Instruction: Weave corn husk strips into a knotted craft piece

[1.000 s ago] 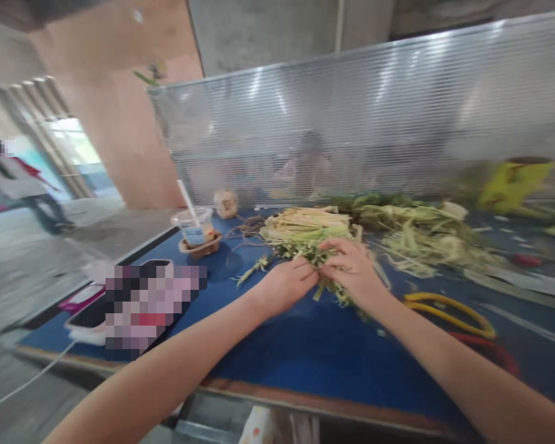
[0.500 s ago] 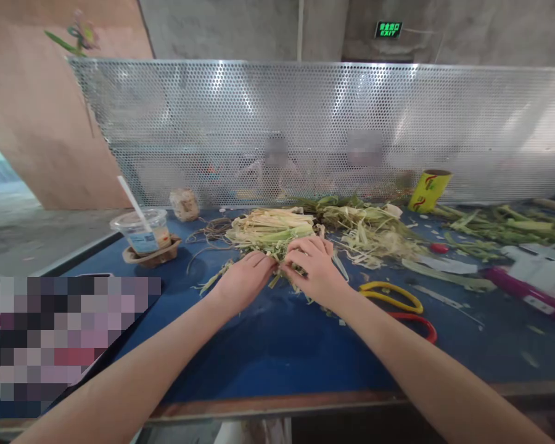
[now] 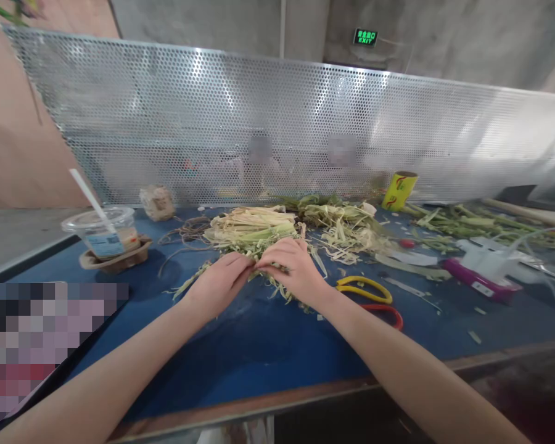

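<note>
In the middle of the table lies a bundle of pale yellow and green plant strips [image 3: 254,223], which look like dried husks or leaves. At its near, frayed green end, my left hand [image 3: 222,279] is closed with thumb and fingers pinched together. My right hand [image 3: 292,269] meets it there, its fingers curled and closed over the green strips. The fingertips of both hands touch or nearly touch, and the exact bit between them is mostly hidden. Scissors with a yellow and a red handle [image 3: 366,288] lie beside my right wrist.
Left stand a lidded cup with a straw [image 3: 108,237], a twine ball [image 3: 157,202] and a pixelated flat object [image 3: 41,351]. Loose husks [image 3: 346,225], a yellow tube [image 3: 400,190] and a purple-and-white device [image 3: 483,277] are to the right. A perforated metal screen [image 3: 213,117] closes the back.
The view has turned to the right and tilted, so the table's things sit further left. Both hands stay at the bundle's near end, with their fingertips drawn closer together.
</note>
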Available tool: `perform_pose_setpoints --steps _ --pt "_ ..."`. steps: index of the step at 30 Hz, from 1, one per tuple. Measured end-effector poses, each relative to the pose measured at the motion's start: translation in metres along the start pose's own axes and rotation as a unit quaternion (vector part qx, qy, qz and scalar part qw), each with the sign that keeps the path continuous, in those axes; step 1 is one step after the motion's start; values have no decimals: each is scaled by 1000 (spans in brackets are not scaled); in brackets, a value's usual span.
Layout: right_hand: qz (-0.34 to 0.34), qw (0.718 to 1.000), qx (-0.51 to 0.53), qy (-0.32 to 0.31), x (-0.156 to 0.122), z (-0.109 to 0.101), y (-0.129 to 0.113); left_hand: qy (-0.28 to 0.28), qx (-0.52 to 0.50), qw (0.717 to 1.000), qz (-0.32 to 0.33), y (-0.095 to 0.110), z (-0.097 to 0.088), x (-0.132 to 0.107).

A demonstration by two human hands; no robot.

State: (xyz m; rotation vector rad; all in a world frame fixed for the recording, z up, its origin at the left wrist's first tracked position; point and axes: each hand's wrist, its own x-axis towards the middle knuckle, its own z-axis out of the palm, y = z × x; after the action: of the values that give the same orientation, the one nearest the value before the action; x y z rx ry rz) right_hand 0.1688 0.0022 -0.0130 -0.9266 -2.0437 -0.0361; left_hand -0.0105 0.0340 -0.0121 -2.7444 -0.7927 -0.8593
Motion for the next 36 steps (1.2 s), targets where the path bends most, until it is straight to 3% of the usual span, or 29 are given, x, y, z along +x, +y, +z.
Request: perform_pose_setpoints --steps 10,14,20,25,29,32,36 --pt "-22 998 31 -55 2 3 1 -16 15 1000 -11 -9 1 -2" --pt "38 998 28 -45 3 8 3 -18 9 999 -28 -8 -1 0" --pt "127 986 103 -15 3 11 1 -20 15 999 -32 -5 0 -2" --pt "216 961 174 -15 3 7 -2 -2 7 1000 -26 -4 -5 -1" --pt "249 941 228 -14 3 8 -1 19 -11 999 -36 -3 -8 -1" --pt "276 923 268 -20 4 8 0 25 -10 1000 2 -3 -8 -1" --pt "307 893 322 -67 6 1 -1 22 0 994 110 -2 -14 -1"
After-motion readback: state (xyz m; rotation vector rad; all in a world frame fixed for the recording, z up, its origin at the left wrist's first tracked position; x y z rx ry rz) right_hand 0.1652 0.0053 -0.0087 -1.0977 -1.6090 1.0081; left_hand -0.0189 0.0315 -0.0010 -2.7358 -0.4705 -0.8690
